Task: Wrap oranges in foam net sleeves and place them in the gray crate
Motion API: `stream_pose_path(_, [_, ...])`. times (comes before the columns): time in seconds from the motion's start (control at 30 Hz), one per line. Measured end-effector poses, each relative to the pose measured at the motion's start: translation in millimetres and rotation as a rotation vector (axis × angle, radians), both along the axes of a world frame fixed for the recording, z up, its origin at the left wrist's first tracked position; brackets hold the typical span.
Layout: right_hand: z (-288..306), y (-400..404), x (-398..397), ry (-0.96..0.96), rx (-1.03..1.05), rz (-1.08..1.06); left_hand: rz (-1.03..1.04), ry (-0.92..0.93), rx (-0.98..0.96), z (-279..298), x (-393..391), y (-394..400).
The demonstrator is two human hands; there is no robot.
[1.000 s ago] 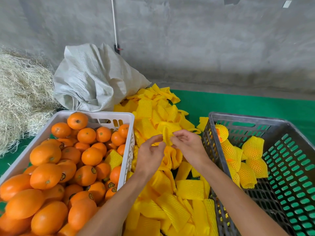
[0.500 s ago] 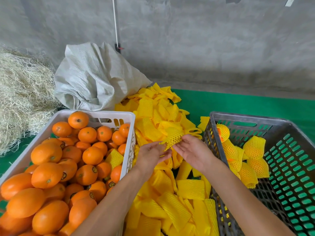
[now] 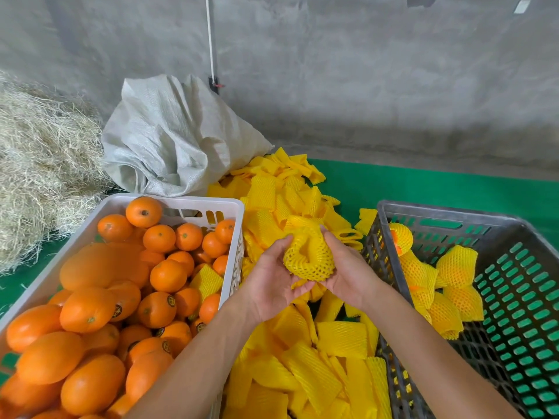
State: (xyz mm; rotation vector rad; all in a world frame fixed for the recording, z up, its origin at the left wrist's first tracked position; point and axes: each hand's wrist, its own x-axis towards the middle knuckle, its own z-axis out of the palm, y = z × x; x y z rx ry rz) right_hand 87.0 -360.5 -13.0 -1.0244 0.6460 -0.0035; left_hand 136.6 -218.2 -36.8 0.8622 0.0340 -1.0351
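**Sleeve opened, no fruit yet in hand**

While both hands hold a single foam net sleeve point(image 3: 308, 258) above the loose pile of sleeves point(image 3: 302, 373), no orange is in either grip. In the head view, the only view supplied, the left hand point(image 3: 272, 285) cups the sleeve from below and the left, fingers curled round its edge; the right hand point(image 3: 344, 273) grips the opposite side, thumb over the top. The sleeve is stretched between them, its mouth facing up toward the camera.

The unwrapped oranges point(image 3: 121, 297) lie in the white crate point(image 3: 196, 204), to the left of the hands and nearer the left hand. In the inspector's judgement, that hand is better placed to fetch one.

The gray crate point(image 3: 453, 216) stands to the right, just beside the right forearm, with several wrapped oranges point(image 3: 453, 267) already inside.
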Motion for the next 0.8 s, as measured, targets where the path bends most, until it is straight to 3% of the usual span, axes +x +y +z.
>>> stream_pose_path(0.13, [-1, 0, -2, 0.036, -0.074, 0.038, -0.018, -0.012, 0.057, 0, -3, -2])
stream_pose_path(0.43, [-7, -10, -3, -0.172, -0.054, 0.330, 0.055, 0.142, -0.023, -8, 4, 0])
stream_pose_path(0.8, [-7, -8, 0, -0.022, -0.092, 0.135, 0.037, 0.138, -0.012, -8, 2, -3])
